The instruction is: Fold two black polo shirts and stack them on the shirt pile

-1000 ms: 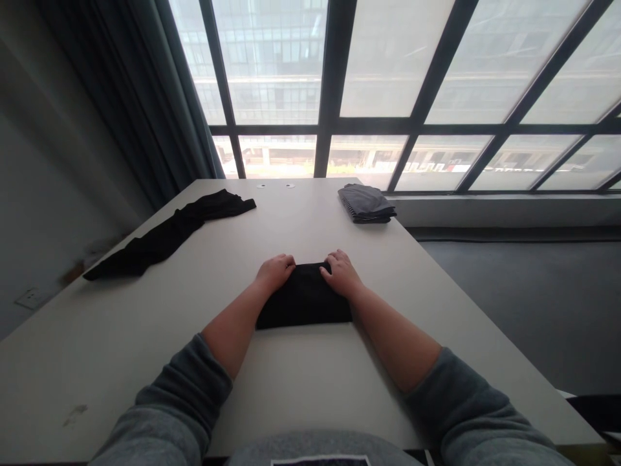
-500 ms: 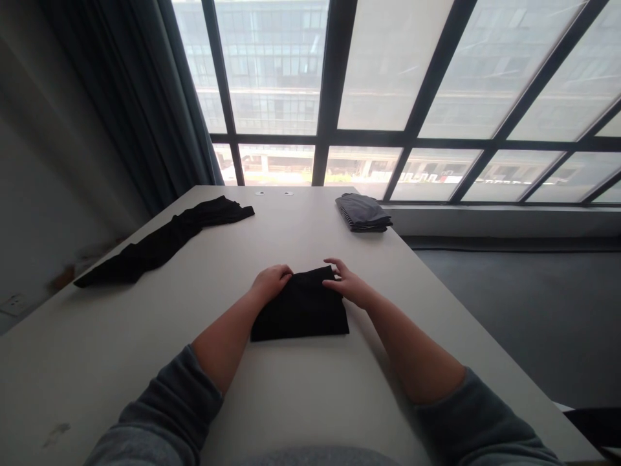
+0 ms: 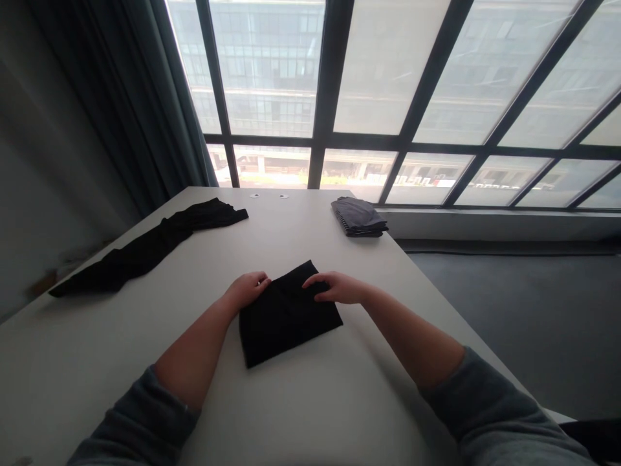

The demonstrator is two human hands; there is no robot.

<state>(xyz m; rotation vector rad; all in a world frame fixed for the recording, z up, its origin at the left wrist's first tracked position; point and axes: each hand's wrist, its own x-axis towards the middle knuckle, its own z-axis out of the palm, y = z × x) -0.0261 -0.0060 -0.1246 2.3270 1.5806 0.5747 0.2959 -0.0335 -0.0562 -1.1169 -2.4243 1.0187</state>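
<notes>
A folded black cloth (image 3: 286, 317) lies on the white table (image 3: 315, 401) in front of me, turned at a slant. My left hand (image 3: 248, 288) rests at its far left corner with the fingers curled on the fabric edge. My right hand (image 3: 336, 288) lies on the cloth's far right side, fingers bent and pressing on the top layer. Both grey sleeves are pushed up my forearms.
A long unfolded black garment (image 3: 145, 249) stretches along the table's left side. A folded dark grey stack (image 3: 359, 218) sits at the far right corner by the window. Dark curtain hangs at the left; the floor drops off beyond the right edge.
The folded black cloth has been rotated counter-clockwise and now lies askew. Both hands shifted with it, the right hand moving inward onto its top.
</notes>
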